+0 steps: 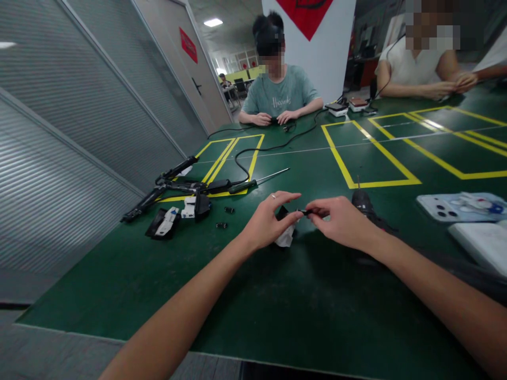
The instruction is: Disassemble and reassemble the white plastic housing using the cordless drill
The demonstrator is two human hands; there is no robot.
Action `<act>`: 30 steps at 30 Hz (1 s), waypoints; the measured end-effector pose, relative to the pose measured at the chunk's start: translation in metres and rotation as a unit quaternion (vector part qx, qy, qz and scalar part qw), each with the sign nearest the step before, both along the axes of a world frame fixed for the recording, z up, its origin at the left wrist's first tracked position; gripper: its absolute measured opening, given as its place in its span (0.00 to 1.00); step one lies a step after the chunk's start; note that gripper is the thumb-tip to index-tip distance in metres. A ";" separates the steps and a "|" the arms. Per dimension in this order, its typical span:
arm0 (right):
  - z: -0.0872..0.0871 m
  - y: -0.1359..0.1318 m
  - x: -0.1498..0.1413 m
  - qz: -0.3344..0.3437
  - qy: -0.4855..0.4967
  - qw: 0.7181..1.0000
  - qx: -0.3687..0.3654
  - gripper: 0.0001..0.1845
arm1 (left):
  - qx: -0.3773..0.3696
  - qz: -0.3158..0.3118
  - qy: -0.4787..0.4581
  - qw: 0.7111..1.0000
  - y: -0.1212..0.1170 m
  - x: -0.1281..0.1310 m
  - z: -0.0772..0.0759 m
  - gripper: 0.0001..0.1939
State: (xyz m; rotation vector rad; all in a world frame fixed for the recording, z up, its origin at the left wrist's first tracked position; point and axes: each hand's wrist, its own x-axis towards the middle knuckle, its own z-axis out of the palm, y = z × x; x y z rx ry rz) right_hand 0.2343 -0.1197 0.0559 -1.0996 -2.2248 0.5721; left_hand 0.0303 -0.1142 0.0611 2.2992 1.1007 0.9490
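Observation:
My left hand (267, 221) is closed around a small black and white part (285, 235), held just above the green table (245, 295). My right hand (340, 221) pinches a small black piece (307, 212) and brings it against that part; the two hands almost touch. A ring shows on a left finger. What exactly the pieces are is hard to make out.
Dismantled black and white parts (174, 216), a long screwdriver (257, 182) and a black cable lie to the left. A black tool (362, 203) sits behind my right hand. A phone (455, 207) and white box lie at right. Two other people sit across the table.

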 end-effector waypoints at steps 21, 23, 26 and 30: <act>-0.006 0.005 0.004 0.120 0.303 0.886 -0.329 0.13 | 0.058 -0.108 0.049 0.991 -0.010 -0.003 0.016 0.16; -0.005 0.005 0.005 0.124 0.307 0.877 -0.348 0.12 | 0.071 -0.121 0.049 0.989 -0.011 -0.002 0.015 0.17; -0.003 0.003 0.006 0.130 0.310 0.866 -0.370 0.12 | 0.093 -0.131 0.050 0.986 -0.013 -0.002 0.015 0.16; -0.002 0.002 0.007 0.136 0.303 0.858 -0.392 0.13 | 0.117 -0.122 0.078 0.983 -0.014 -0.002 0.015 0.14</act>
